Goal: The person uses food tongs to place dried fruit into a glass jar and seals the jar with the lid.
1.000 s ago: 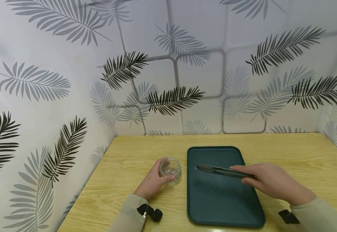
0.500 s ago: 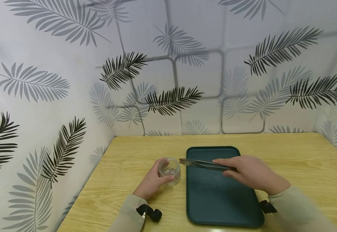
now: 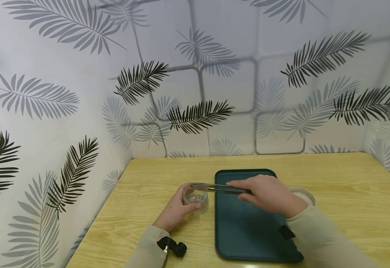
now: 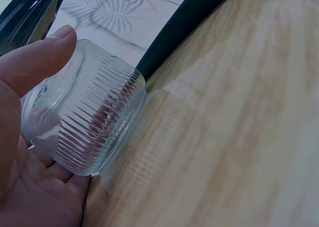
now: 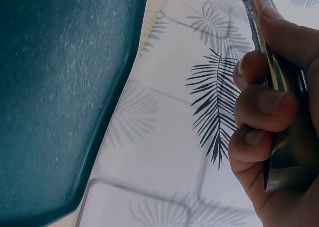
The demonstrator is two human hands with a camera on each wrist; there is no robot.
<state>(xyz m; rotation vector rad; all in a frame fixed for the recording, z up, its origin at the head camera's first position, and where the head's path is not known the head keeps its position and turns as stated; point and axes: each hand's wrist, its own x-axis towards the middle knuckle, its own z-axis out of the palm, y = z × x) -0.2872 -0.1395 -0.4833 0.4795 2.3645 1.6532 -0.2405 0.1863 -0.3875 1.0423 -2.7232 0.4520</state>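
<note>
My left hand (image 3: 176,208) holds a clear glass jar (image 3: 199,205) on the wooden table, thumb at the near side and fingers round the far side. In the left wrist view, small reddish bits (image 4: 102,115) show low behind the jar's ribbed glass (image 4: 84,97). My right hand (image 3: 265,192) grips a pair of dark metal tongs (image 3: 216,188), its fingers curled round the handles (image 5: 286,157). Their slotted heads reach left over the jar's open mouth. Whether anything sits between the heads, I cannot tell.
A dark green rectangular tray (image 3: 245,227) lies on the table (image 3: 148,175) to the right of the jar, under the right hand. Behind the right wrist stands a round, clear-rimmed container (image 3: 306,194), partly covered by the arm. A leaf-patterned wall (image 3: 221,137) closes off the back.
The right hand has carried the tongs leftward from over the tray to the jar's mouth. This uncovers the round container at the right. The left hand and jar stay in place.
</note>
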